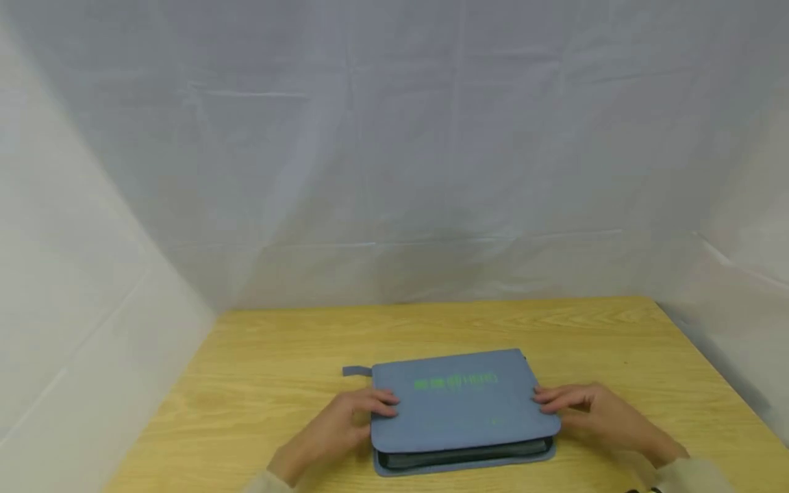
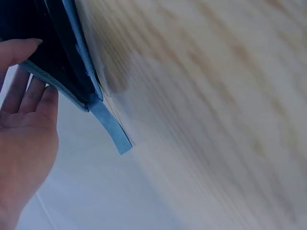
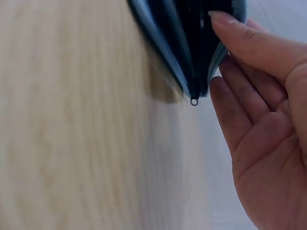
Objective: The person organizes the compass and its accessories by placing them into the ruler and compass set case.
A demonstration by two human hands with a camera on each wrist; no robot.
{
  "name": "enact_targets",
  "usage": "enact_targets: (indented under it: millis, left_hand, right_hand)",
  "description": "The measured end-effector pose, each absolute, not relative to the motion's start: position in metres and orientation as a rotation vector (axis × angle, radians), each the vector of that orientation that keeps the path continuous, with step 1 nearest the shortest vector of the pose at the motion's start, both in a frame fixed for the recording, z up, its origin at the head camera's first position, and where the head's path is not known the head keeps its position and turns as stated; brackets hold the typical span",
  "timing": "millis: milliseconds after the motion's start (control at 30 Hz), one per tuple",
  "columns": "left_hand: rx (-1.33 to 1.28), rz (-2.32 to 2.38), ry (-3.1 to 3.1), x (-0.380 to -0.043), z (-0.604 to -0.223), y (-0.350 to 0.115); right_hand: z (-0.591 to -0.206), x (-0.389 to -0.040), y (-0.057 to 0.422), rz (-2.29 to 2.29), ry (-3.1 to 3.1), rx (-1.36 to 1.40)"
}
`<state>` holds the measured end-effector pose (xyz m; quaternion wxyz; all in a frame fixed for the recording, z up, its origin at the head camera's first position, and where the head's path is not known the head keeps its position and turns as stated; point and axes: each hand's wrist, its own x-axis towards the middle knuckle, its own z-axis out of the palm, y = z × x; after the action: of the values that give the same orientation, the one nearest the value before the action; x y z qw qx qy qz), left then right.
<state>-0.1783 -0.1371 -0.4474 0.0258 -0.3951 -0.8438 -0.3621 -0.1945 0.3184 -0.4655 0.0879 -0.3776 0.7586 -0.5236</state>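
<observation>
A blue zippered case (image 1: 456,414) with green lettering lies on the wooden table, its cover lowered over a dark interior that shows along the near side. My left hand (image 1: 335,428) grips the cover's left edge; in the left wrist view the thumb (image 2: 21,51) is on the inner side and the fingers are on the outer side. At the opposite edge my right hand (image 1: 600,416) pinches the cover in the same way, thumb (image 3: 249,40) inside. A fabric tab (image 2: 112,127) sticks out at the far left corner. The zipper pull (image 3: 194,101) hangs at the far right corner.
The wooden table (image 1: 271,356) extends around the case on all sides. White sheeting (image 1: 394,150) hangs behind it, with more sheeting at the left (image 1: 74,274) and right. Pale sleeves (image 1: 690,474) cover the wrists.
</observation>
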Motion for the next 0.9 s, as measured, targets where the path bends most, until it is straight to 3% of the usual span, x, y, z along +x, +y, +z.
enact_targets:
  millis: [333, 900]
  left_hand:
    - [-1.353, -0.733, -2.546, -0.171, -0.446, -0.134]
    - [-1.149, -0.646, -2.731, -0.16, -0.437, -0.121]
  right_hand:
    - [-0.47, -0.188, 0.315, -1.488, 2.33, -1.189]
    - [-0.466, -0.178, 0.306, -1.121, 2.725, -1.428]
